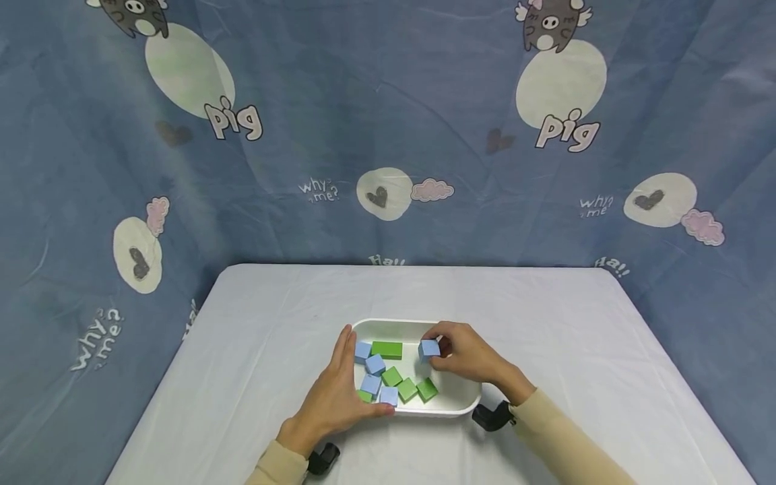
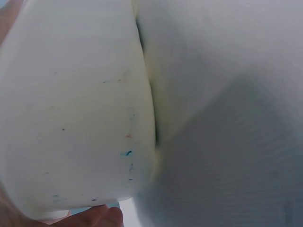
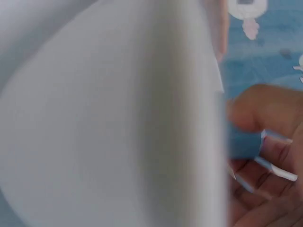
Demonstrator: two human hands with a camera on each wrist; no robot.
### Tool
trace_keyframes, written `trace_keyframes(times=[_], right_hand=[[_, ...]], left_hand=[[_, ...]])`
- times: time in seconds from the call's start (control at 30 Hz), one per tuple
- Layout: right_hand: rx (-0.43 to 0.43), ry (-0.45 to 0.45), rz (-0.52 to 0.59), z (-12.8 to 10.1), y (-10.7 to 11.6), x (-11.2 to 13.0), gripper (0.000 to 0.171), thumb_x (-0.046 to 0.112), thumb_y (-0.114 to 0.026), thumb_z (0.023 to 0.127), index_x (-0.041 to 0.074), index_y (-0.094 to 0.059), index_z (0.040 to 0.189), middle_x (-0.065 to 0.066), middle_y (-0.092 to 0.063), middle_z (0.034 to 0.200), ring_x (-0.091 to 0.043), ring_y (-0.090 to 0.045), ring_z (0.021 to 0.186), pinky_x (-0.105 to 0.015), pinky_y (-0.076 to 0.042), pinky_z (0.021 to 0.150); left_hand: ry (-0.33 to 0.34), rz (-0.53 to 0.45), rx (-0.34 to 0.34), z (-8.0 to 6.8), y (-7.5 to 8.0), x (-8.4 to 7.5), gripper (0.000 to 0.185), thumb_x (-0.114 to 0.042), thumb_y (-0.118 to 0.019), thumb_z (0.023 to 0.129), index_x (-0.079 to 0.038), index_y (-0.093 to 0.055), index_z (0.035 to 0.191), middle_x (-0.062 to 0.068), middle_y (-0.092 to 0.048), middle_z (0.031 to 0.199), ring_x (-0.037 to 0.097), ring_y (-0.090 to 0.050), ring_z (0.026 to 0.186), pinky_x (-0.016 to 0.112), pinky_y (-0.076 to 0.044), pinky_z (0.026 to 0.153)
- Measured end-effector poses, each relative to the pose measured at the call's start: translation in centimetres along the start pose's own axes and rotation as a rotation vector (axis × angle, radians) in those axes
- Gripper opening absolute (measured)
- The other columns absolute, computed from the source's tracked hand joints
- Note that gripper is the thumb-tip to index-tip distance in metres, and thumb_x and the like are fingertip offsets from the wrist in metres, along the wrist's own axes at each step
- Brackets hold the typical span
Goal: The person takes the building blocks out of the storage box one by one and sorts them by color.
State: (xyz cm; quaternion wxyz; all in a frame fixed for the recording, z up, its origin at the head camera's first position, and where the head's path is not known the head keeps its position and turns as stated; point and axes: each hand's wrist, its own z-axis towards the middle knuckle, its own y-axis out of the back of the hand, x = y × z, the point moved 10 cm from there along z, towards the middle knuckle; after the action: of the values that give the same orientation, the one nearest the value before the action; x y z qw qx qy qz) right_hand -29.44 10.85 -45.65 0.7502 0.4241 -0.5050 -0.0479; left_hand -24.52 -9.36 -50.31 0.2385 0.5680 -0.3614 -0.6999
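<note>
A white tray point(image 1: 451, 397) with rounded corners lies on the white table, its outer wall point(image 2: 80, 113) filling much of the left wrist view. My left hand point(image 1: 333, 397) grips the tray's left end, thumb along the front rim and fingers up the left side. Between thumb and fingers, my right hand point(image 1: 469, 353) pinches a blue block point(image 1: 428, 349) over the tray's right half; the same blue block point(image 3: 245, 143) shows partly in the right wrist view. Inside the tray, several blue blocks point(image 1: 375, 364) and small green blocks point(image 1: 407, 389) lie loosely, with a longer green block point(image 1: 386, 350) near the back wall.
A white cloth covers the table point(image 1: 515, 303). Behind it hangs a blue patterned curtain point(image 1: 388, 108). Black wrist cameras, one by the left sleeve point(image 1: 323, 459) and one by the right sleeve point(image 1: 492, 416), sit low over the cloth near the tray's front.
</note>
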Motion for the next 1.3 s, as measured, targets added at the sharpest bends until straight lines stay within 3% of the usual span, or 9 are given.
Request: trace_keyframes(times=[0.33, 0.77, 1.1, 1.3], right_hand=[[-0.130, -0.074, 0.037, -1.9, 5.3, -1.1, 0.031, -0.001, -0.077, 0.082, 0.007, -0.071, 0.111, -0.003, -0.068, 0.097, -0.016, -0.065, 0.078, -0.030, -0.055, 0.069], [-0.195, -0.165, 0.018, -4.2, 8.4, -3.8, 0.031, 0.000, -0.076, 0.082, 0.006, -0.071, 0.112, -0.004, -0.069, 0.098, -0.018, -0.066, 0.079, -0.032, -0.055, 0.067], [-0.202, -0.233, 0.017, -4.9, 8.6, -6.5, 0.031, 0.001, -0.078, 0.082, 0.004, -0.071, 0.112, -0.007, -0.069, 0.099, -0.020, -0.066, 0.082, -0.032, -0.055, 0.065], [-0.147, -0.227, -0.012, -4.6, 7.1, -7.8, 0.028, 0.000, -0.077, 0.082, 0.003, -0.071, 0.109, -0.003, -0.068, 0.098, -0.020, -0.065, 0.084, -0.031, -0.055, 0.065]], left_hand=[[-0.021, 0.020, -0.017, 0.1, 0.0, -0.3, 0.154, -0.084, -0.080, 0.053, -0.001, -0.011, 0.163, 0.004, -0.001, 0.171, 0.034, -0.055, 0.126, 0.047, -0.050, 0.096], [-0.028, 0.030, -0.007, 0.2, -0.2, -0.4, 0.150, -0.083, -0.080, 0.055, 0.000, -0.014, 0.162, 0.008, -0.004, 0.170, 0.033, -0.059, 0.120, 0.047, -0.053, 0.090], [-0.007, 0.054, -0.011, 0.2, -0.2, -0.1, 0.145, -0.077, -0.084, 0.057, -0.003, -0.017, 0.162, 0.003, 0.001, 0.170, 0.034, -0.061, 0.114, 0.048, -0.053, 0.087], [-0.013, 0.046, -0.010, 0.2, -0.2, -0.1, 0.143, -0.077, -0.084, 0.058, -0.004, -0.019, 0.162, 0.004, 0.001, 0.170, 0.033, -0.061, 0.113, 0.047, -0.053, 0.087]])
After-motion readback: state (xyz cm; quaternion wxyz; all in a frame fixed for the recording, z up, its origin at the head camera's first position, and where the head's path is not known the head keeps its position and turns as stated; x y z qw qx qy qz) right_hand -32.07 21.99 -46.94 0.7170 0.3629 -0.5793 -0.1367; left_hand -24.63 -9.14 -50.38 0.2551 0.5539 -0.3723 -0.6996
